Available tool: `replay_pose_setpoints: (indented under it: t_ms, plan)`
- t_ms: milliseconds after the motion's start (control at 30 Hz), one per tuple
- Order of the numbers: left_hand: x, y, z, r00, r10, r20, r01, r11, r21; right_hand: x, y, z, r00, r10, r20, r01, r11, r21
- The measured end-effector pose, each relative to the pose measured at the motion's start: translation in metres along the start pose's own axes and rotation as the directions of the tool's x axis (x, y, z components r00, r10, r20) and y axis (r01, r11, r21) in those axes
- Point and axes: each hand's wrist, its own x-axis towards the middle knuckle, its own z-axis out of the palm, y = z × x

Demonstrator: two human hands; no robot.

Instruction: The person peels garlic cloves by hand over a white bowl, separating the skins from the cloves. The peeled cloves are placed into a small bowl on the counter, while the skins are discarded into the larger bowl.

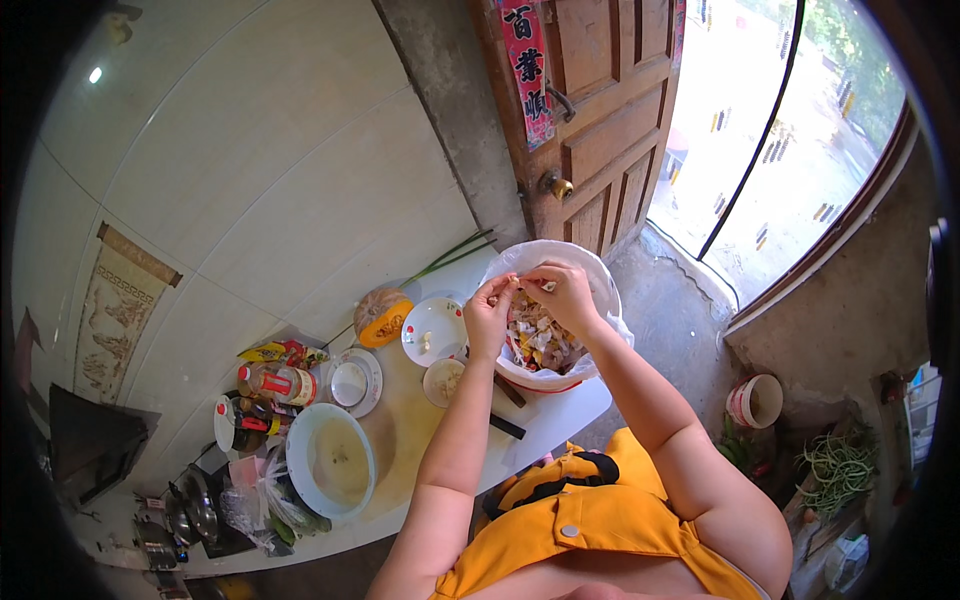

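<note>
Both of my hands meet above a bin [607, 290] lined with a white plastic bag. My left hand [490, 315] pinches a small pale garlic clove [514, 281] between its fingertips. The fingertips of my right hand [563, 300] are closed on the same clove from the other side; they partly hide it. Below them, peelings and scraps [535, 335] fill much of the bin. Left of the bin, a white plate [415, 345] with red marks holds a few pale cloves [426, 342]. A small bowl [441, 383] with pale contents stands just beside my left forearm.
A cut pumpkin [382, 318] and green onions [450, 258] lie along the wall. A knife [506, 427] rests near the counter's front edge. Farther left are stacked bowls [352, 383], bottles [275, 382] and a basin [331, 462] of water. A wooden door [610, 110] stands open beyond the bin.
</note>
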Motion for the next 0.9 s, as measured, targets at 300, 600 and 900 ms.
replay_pose_setpoints:
  t_ms: [300,600,900]
  plan:
    - [-0.003,0.007,0.0,0.998,0.05,-0.037,-0.046,0.994,0.096,-0.001,-0.001,0.001,1.0,-0.025,-0.011,0.025,1.0,0.007]
    - [-0.008,0.019,0.001,0.996,0.075,-0.042,-0.068,0.987,0.143,-0.002,-0.003,0.0,0.999,-0.041,-0.013,0.041,0.999,-0.008]
    - [-0.008,0.016,0.002,0.996,0.07,-0.053,-0.066,0.995,0.075,-0.002,-0.003,0.0,1.0,-0.02,0.004,0.02,1.0,-0.007]
